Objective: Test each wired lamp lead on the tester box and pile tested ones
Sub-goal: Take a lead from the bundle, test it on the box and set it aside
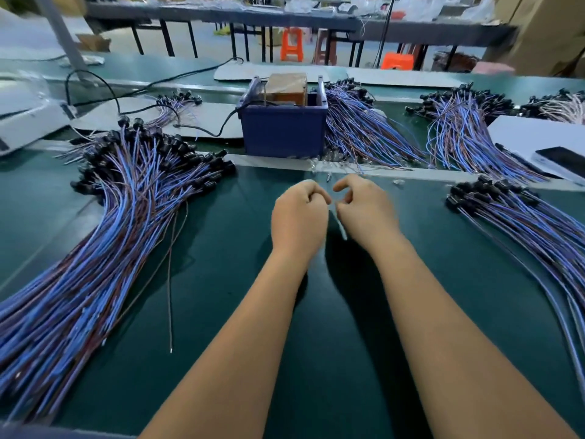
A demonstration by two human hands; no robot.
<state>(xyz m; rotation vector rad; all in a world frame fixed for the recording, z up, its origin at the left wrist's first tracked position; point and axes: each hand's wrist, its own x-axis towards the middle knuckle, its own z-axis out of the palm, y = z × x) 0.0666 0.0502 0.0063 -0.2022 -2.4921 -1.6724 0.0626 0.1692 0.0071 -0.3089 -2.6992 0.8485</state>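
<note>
— While both forearms reach out over the green table (196, 327), what are the hands doing in the head view?

— They meet near the middle, just short of the blue tester box (283, 128). The left hand (299, 217) has its fingers curled in, thumb against forefinger. The right hand (364, 209) is curled the same way, fingertips pointing at the left. Something thin and pale, blurred, runs down between them; I cannot tell whether it is a lead or which hand pinches it.

— And the leads themselves?

— In heaps. A big pile of leads (104, 236) with blue and brown wires and black lamp ends fans out on the left side of the table, black ends toward the box, wire tails running off the near edge. One loose wire (170, 280) lies just beside it on the bare green. Another heap (535, 226) lies on the right, well apart from the hands. Two more bundles (361, 128) and (459, 128) sit to the right of the box, the nearer one touching its side.

— The box?

— Upright, open-topped, with a brown block (286, 87) inside and a black cable (202, 129) leading off its left side.

— Anything else?

— A white tray holding a dark phone (560, 160) at the right edge, orange stools (292, 44) behind.
</note>
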